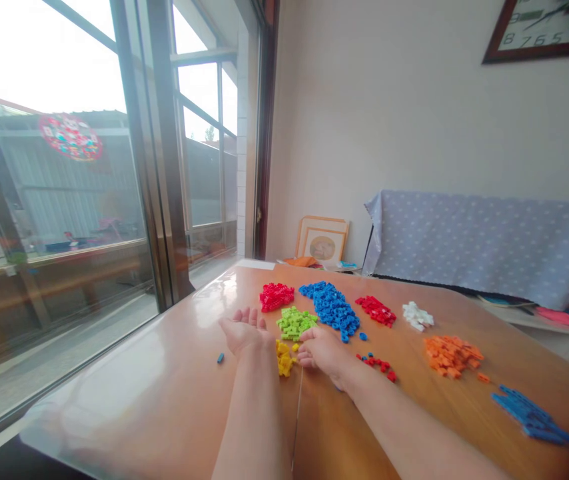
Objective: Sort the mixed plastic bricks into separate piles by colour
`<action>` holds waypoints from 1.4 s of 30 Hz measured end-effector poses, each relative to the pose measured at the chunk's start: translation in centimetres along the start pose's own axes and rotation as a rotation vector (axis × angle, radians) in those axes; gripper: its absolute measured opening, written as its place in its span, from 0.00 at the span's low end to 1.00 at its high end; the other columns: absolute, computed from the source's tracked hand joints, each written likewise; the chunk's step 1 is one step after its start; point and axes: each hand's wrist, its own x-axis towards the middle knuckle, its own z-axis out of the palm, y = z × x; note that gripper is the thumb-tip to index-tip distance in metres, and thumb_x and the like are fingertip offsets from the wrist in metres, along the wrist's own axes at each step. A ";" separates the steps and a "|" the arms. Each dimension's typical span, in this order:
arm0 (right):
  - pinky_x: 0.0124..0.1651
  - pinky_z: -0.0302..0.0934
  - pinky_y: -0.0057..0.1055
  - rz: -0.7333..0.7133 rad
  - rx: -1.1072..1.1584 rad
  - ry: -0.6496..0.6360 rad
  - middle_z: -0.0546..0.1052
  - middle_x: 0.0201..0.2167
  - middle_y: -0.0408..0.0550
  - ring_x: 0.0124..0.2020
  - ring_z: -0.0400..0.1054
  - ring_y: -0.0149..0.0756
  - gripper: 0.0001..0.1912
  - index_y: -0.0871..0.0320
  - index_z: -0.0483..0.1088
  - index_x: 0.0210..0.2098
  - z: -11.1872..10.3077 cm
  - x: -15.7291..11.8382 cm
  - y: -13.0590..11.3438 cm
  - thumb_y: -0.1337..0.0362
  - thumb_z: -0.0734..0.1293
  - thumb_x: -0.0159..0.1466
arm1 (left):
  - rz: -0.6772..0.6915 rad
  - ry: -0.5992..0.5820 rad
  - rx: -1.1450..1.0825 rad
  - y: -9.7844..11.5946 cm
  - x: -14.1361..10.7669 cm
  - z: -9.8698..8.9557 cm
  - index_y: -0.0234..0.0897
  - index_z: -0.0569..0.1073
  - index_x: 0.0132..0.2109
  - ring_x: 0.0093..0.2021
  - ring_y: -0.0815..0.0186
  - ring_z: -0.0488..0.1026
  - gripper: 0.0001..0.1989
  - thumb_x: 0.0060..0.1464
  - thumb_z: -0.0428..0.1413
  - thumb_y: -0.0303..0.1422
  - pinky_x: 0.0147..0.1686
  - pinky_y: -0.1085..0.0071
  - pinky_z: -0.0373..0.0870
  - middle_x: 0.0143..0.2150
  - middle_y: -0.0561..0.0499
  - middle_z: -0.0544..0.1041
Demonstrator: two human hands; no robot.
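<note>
My left hand [247, 332] is held palm up above the table, fingers stretched out and slightly bent. Whether anything small lies in its palm cannot be made out. Just right of its wrist is a pile of yellow plastic pieces [284, 358], partly hidden by the forearm. My right hand [322, 353] reaches in from the right with curled fingers, close to a single small yellow piece [295, 347] at the pile's edge. What its fingers hold, if anything, is hidden. Beyond both hands lies a pile of lime green pieces [296, 323].
On the wooden table [164, 400] are piles of pink-red [276, 297], blue [332, 308], red [376, 311], white [418, 315] and orange pieces [453, 355]. Long blue pieces [532, 415] lie near the right edge. Small red pieces [379, 364] lie beside my right forearm, a blue piece [220, 358] left of my left hand.
</note>
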 end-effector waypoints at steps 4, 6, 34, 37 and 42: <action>0.32 0.67 0.26 -0.048 0.004 0.017 0.75 0.30 0.48 0.27 0.71 0.29 0.10 0.59 0.66 0.38 -3.0 -1.3 -0.8 0.73 0.63 0.56 | -0.016 -0.015 0.001 -0.3 0.1 0.1 0.42 0.61 0.46 0.54 0.62 0.72 0.22 0.59 0.32 0.50 0.40 0.69 0.69 0.54 0.45 0.69; 0.31 0.66 0.26 -0.084 -0.006 0.050 0.76 0.31 0.49 0.29 0.71 0.30 0.09 0.59 0.67 0.38 -5.7 -1.5 -0.8 0.71 0.64 0.56 | -0.038 -0.022 -0.031 -0.6 0.2 0.2 0.42 0.62 0.46 0.53 0.63 0.72 0.21 0.59 0.34 0.50 0.41 0.69 0.68 0.53 0.46 0.70; 0.26 0.54 0.23 -0.240 -0.732 0.364 0.76 0.23 0.43 0.25 0.66 0.30 0.07 0.57 0.74 0.28 -18.0 1.6 5.1 0.63 0.64 0.56 | -0.227 -0.121 -0.123 -2.4 1.3 1.4 0.39 0.67 0.42 0.46 0.64 0.73 0.20 0.63 0.38 0.46 0.37 0.68 0.63 0.47 0.47 0.73; 0.28 0.55 0.23 -0.260 -0.745 0.345 0.76 0.24 0.43 0.26 0.66 0.30 0.07 0.57 0.74 0.29 -18.1 2.1 4.5 0.65 0.64 0.56 | -0.228 -0.124 -0.124 -2.3 1.0 1.5 0.38 0.67 0.42 0.46 0.64 0.73 0.20 0.63 0.38 0.47 0.38 0.68 0.63 0.47 0.46 0.73; 0.27 0.56 0.23 -0.225 -0.708 0.258 0.75 0.24 0.43 0.24 0.65 0.29 0.07 0.59 0.74 0.30 -18.2 1.7 3.8 0.66 0.64 0.54 | -0.242 -0.132 -0.130 -2.2 0.6 1.6 0.38 0.67 0.41 0.47 0.64 0.73 0.20 0.64 0.37 0.47 0.37 0.68 0.62 0.46 0.47 0.73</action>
